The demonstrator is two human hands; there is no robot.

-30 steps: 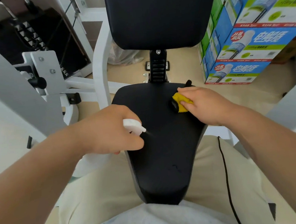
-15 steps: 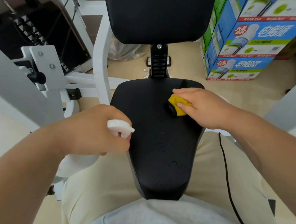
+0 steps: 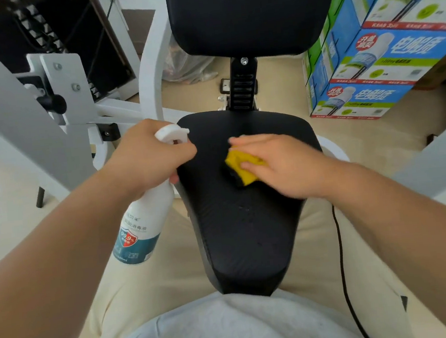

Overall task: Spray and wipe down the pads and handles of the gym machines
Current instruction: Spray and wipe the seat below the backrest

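The person stands over a black seat pad (image 3: 246, 221) of a white gym machine, with both bare forearms reaching forward and down.

The left hand (image 3: 147, 159) is closed around the neck of a white spray bottle (image 3: 143, 225). The wrist is bent a little inward and the knuckles face up. The white nozzle (image 3: 172, 131) sticks out above the fingers and points to the right, toward the pad. The body of the bottle hangs below the hand, just beside the left edge of the seat pad, and its blue label with a red mark is turned to the camera.

The right hand (image 3: 278, 163) lies palm down on the upper middle part of the seat pad. Its fingers are together and stretched toward the left, and they press on a yellow sponge (image 3: 240, 167) with a dark underside. The sponge is flat against the pad, and its left and lower part shows from under the fingertips. The hand is a little blurred.

Some small wet drops sit on the pad below the sponge. Behind the seat stands the black back pad (image 3: 250, 13) on a black adjustment post (image 3: 242, 88). On the right, blue and green cardboard boxes (image 3: 385, 52) are stacked on the floor.
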